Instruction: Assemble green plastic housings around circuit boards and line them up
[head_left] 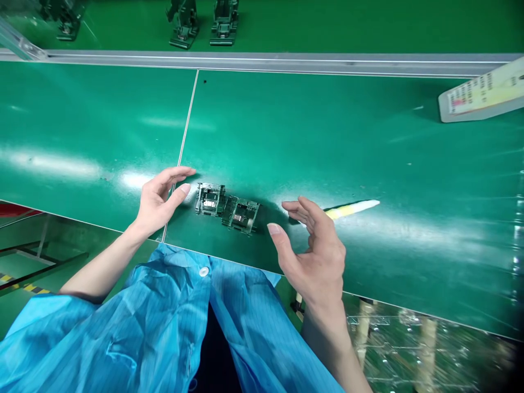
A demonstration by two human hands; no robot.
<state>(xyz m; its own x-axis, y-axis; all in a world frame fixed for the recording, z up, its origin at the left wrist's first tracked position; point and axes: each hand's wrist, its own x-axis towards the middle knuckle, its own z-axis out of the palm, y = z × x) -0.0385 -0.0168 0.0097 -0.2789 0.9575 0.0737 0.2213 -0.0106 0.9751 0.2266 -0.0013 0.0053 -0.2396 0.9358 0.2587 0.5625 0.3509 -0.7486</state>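
Note:
Two small dark parts with fine frames lie side by side on the green table near its front edge: a left part (210, 198) and a right part (240, 214), close together or touching. My left hand (161, 199) hovers just left of them, thumb and fingers apart, holding nothing. On the other side, my right hand (313, 248) is raised with its thumb and fingers spread, also holding nothing. Just beyond the right fingers lies a white and yellow pen-like stick (354, 208), its near end hidden behind the hand.
Behind a metal rail (262, 61), similar dark parts (224, 22) stand on a green surface. A grey bin with a printed label (483, 93) juts in at the right. A seam (188, 117) crosses the green tabletop (327, 136). Wire racking (393, 338) stands below the front edge.

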